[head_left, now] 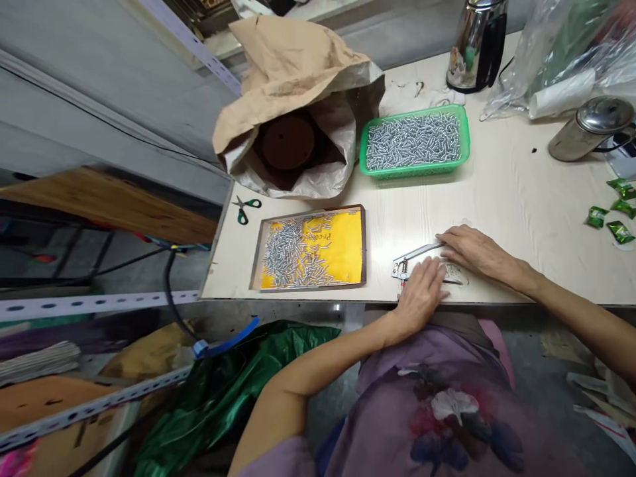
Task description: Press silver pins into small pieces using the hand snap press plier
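A small metal hand tool with a long lever and a coil spring (403, 266) sits at the front edge of the table. My right hand (474, 250) is on the far end of its lever, fingers bent over it. My left hand (421, 295) lies across the tool's lower part, fingers together and close to my right fingertips; anything in them is hidden. To the left is a shallow tray (364, 245) lined with yellow paper, with many small silvery metal pins (288, 252) heaped mostly at its left side. A green plastic basket (464, 132) behind holds more such pins.
A large open paper sack (293, 59) stands at the back left, with green-handled scissors (243, 207) in front of it. A steel kettle (472, 50), a metal jug (581, 132), clear plastic bags (556, 59) and green-wrapped sweets (621, 205) are at the right.
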`<state>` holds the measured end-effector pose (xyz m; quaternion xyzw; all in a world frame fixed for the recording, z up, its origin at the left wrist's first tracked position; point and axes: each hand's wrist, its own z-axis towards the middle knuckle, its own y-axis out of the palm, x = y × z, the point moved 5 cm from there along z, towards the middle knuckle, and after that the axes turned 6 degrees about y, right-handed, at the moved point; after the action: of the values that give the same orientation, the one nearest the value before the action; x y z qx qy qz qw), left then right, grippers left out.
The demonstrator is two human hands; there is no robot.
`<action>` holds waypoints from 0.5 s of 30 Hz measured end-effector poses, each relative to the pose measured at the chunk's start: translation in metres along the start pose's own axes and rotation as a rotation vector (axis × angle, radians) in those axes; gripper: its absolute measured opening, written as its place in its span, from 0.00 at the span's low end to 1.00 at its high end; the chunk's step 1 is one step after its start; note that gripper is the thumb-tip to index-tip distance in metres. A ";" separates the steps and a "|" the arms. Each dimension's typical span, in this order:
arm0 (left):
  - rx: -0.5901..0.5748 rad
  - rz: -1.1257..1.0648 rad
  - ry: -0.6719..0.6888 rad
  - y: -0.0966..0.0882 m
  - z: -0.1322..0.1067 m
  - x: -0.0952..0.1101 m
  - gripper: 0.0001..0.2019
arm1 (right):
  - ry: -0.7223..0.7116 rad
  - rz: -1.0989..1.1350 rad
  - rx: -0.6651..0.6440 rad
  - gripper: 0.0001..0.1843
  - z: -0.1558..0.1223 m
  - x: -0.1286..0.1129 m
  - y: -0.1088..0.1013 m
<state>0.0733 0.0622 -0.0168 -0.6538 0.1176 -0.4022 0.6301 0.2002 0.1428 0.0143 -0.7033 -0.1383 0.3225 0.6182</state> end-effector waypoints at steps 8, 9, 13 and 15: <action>-0.013 -0.154 0.111 0.010 -0.005 0.015 0.32 | 0.088 -0.178 0.019 0.09 0.042 0.007 0.002; -0.011 -0.165 0.106 0.010 -0.004 0.014 0.33 | 0.082 -0.194 0.032 0.09 0.044 0.001 0.000; -0.022 -0.201 0.081 0.015 -0.001 0.014 0.35 | -0.198 -0.121 -0.025 0.09 0.043 -0.053 0.006; -0.041 -0.196 0.094 0.016 -0.005 0.019 0.33 | -0.389 -0.061 -0.110 0.07 0.039 -0.084 0.018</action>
<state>0.0876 0.0430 -0.0255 -0.6555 0.0908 -0.4894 0.5680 0.1092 0.1203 0.0200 -0.6560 -0.2938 0.4253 0.5500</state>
